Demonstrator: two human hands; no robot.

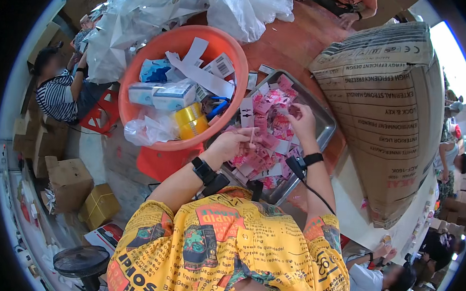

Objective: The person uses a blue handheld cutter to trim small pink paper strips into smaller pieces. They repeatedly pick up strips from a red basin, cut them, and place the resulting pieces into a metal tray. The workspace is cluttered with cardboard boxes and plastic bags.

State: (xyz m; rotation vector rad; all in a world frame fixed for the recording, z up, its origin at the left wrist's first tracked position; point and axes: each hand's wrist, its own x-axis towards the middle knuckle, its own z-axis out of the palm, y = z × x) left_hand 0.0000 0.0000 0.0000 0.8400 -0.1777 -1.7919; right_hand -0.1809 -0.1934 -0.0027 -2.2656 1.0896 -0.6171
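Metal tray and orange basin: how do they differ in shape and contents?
The metal tray is silvery with straight sides; the orange basin is round. The tray holds a heap of small pink packets, while the basin holds mixed things, including yellow tape. The left hand and right hand work at the tray, not the basin. Both are open-topped.

I monitor one head-worn fisheye view, aimed downward at close range, upright and unmirrored. The yellow shirt (260, 240) lies nearest, at the lower edge; the left hand (232, 146) and right hand (302, 123) register near mid-frame. Straight edges bend toward the rim.
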